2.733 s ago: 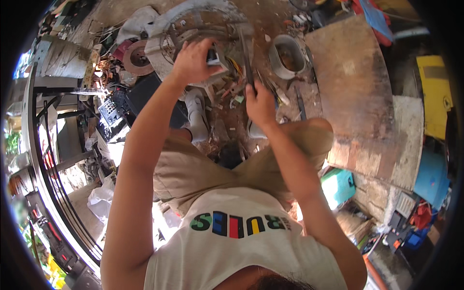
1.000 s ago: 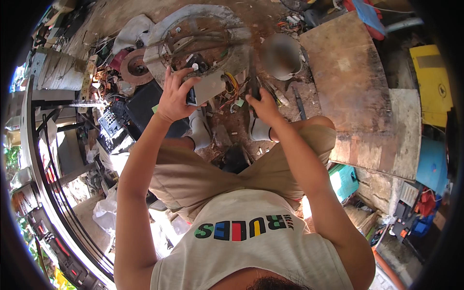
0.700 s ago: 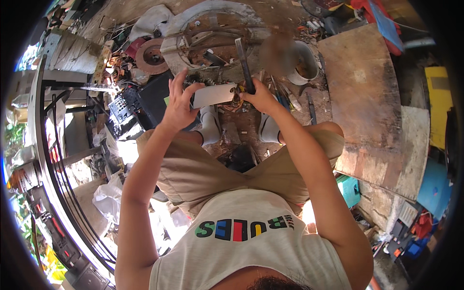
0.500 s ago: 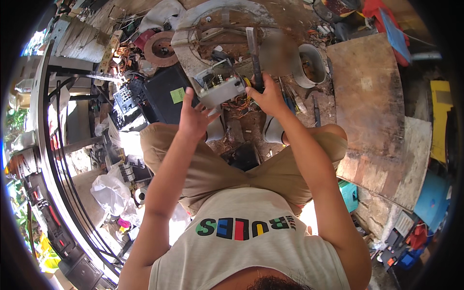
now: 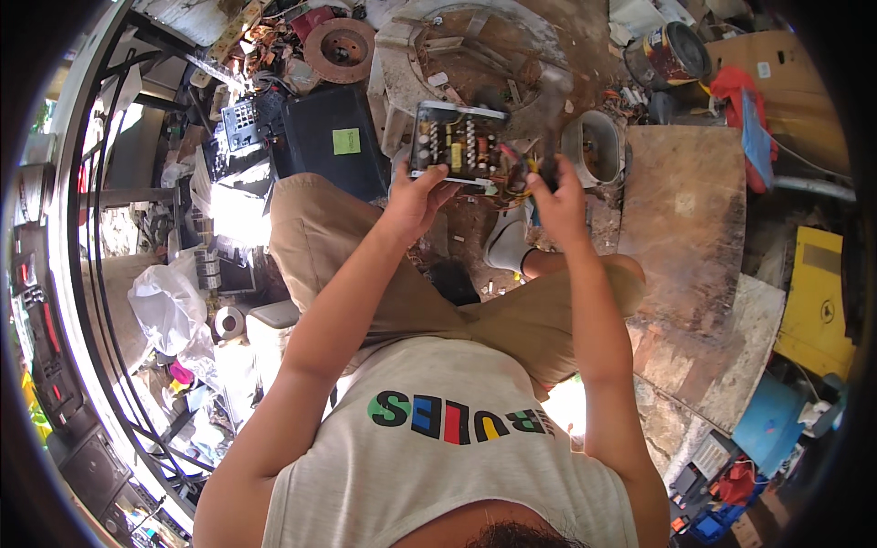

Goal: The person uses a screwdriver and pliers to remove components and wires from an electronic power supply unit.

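Many components (image 5: 457,157) in one open case (image 5: 466,110)

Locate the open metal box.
In the head view, the open metal box is above centre, held at its lower edge by the left hand; its wires are near the right hand.

We see a silver-edged circuit unit (image 5: 466,153) upper centre, dark inside with a yellow block (image 5: 456,157); red and yellow wires (image 5: 517,175). Black case (image 5: 313,137) upper left, lime-green note (image 5: 346,142). Mottled brown board (image 5: 685,215) right, yellow box (image 5: 810,301) far right. Off-white shirt (image 5: 448,479) bottom centre, multicoloured lettering (image 5: 424,416).
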